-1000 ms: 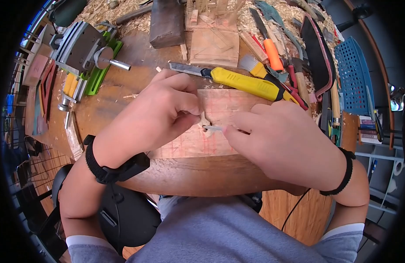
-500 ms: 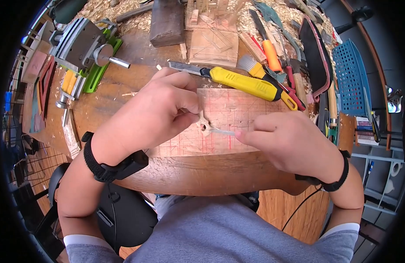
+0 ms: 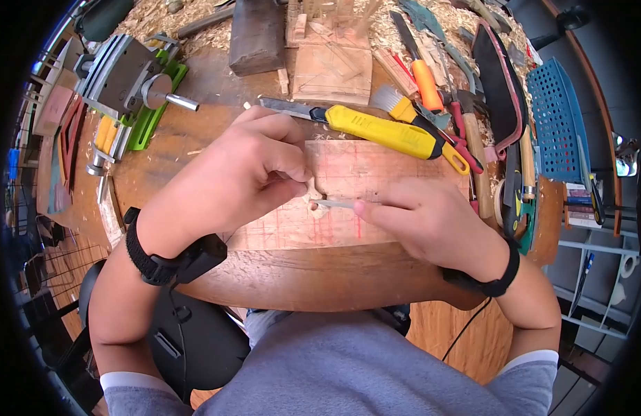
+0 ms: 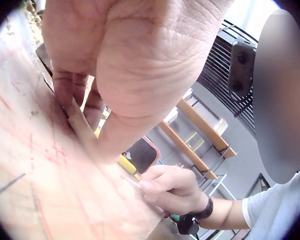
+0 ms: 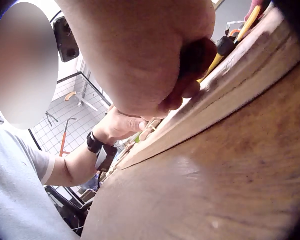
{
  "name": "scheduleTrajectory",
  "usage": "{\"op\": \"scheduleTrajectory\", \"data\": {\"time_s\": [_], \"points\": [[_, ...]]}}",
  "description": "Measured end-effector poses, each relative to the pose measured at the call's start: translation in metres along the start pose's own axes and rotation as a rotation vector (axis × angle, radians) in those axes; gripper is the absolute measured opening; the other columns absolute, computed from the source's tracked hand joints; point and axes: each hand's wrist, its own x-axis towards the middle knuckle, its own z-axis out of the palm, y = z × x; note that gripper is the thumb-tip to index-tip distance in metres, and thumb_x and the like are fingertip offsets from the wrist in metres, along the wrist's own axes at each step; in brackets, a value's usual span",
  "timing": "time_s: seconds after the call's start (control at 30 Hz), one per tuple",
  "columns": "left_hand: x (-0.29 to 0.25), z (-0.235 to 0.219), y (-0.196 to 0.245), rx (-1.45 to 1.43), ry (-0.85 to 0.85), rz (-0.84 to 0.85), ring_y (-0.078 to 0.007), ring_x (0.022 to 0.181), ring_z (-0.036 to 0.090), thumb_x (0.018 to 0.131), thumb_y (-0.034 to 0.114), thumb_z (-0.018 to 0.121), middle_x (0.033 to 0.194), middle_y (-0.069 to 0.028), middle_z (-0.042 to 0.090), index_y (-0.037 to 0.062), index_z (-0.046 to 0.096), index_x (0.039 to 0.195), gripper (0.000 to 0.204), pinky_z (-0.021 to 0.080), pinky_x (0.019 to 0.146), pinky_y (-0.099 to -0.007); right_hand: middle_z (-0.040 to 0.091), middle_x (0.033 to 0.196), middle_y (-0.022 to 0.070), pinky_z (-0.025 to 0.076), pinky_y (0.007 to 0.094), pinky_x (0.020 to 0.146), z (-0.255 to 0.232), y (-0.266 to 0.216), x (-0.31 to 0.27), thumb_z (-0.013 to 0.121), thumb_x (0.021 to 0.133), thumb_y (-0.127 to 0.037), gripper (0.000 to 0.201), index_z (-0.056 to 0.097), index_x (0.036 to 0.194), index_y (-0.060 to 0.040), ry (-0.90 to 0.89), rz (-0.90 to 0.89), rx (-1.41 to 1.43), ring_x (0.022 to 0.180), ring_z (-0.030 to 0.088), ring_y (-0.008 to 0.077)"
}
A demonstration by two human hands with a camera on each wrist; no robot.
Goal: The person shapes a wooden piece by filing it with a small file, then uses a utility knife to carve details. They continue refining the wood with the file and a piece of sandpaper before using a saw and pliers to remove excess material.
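A small carved wooden piece lies over a board marked with red lines. My left hand pinches its upper end between thumb and fingers. Between the thumb and fingers of my right hand is a thin, pale strip, whose far end reaches the dark hole in the piece. In the left wrist view the piece shows under my left fingers. My right palm covers most of the strip in the right wrist view.
Beyond the board lie a yellow utility knife, a brush and an orange-handled tool. A grey vise stands at the left, a dark block at the back, and a blue basket at the right.
My right hand drew back to the right, then came left again with the strip, whose tip is at the hole again. My left hand keeps its pinch on the piece.
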Motion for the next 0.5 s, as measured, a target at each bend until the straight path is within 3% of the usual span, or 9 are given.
{"op": "scheduleTrajectory", "data": {"time_s": [0.13, 0.23, 0.33, 0.4, 0.5], "points": [[0.002, -0.001, -0.002, -0.018, -0.037, -0.013, -0.028, 0.097, 0.056, 0.076, -0.001, 0.076, 0.099, -0.0081, 0.063, 0.0045, 0.072, 0.087, 0.014, 0.046, 0.083, -0.0362, 0.056, 0.075, 0.0046, 0.049, 0.0365, 0.053, -0.008, -0.004, 0.002, 0.061, 0.087, -0.012, 0.019, 0.068, 0.104, -0.0111, -0.04, 0.001, -0.042, 0.068, 0.063, 0.0222], [0.001, 0.001, -0.002, -0.048, -0.011, -0.028, -0.0274, 0.096, 0.056, 0.076, -0.001, 0.077, 0.098, -0.0079, 0.063, 0.0045, 0.072, 0.086, 0.012, 0.046, 0.082, -0.0364, 0.061, 0.079, 0.0064, 0.049, 0.0363, 0.054, -0.008, -0.006, -0.007, 0.065, 0.079, -0.001, 0.034, 0.069, 0.112, -0.0096, -0.115, 0.058, 0.052, 0.069, 0.062, 0.0241], [0.002, 0.001, 0.001, 0.068, 0.006, -0.006, -0.0282, 0.094, 0.057, 0.076, 0.001, 0.077, 0.097, -0.009, 0.062, 0.0039, 0.072, 0.09, 0.015, 0.047, 0.082, -0.0365, 0.061, 0.081, 0.0086, 0.05, 0.0368, 0.058, -0.007, -0.007, -0.006, 0.063, 0.081, 0.002, 0.035, 0.069, 0.114, -0.0074, -0.065, 0.112, 0.063, 0.073, 0.063, 0.0256], [-0.001, 0.004, 0.009, 0.153, 0.033, -0.019, -0.0296, 0.092, 0.058, 0.077, 0.002, 0.077, 0.096, -0.0104, 0.062, 0.0032, 0.071, 0.092, 0.017, 0.047, 0.08, -0.0373, 0.057, 0.08, 0.0105, 0.051, 0.0397, 0.06, -0.007, -0.006, -0.008, 0.062, 0.084, -0.002, 0.032, 0.067, 0.115, -0.0076, 0.171, 0.231, 0.207, 0.071, 0.063, 0.0296], [-0.009, 0.016, 0.021, 0.181, 0.044, -0.06, -0.0339, 0.084, 0.061, 0.077, 0.003, 0.077, 0.093, -0.0143, 0.06, 0.0016, 0.069, 0.097, 0.021, 0.05, 0.076, -0.04, 0.057, 0.083, 0.0127, 0.052, 0.0399, 0.064, -0.015, -0.019, -0.017, 0.062, 0.081, 0.001, 0.04, 0.065, 0.12, -0.0053, 0.162, 0.314, 0.208, 0.075, 0.063, 0.0312]]}}
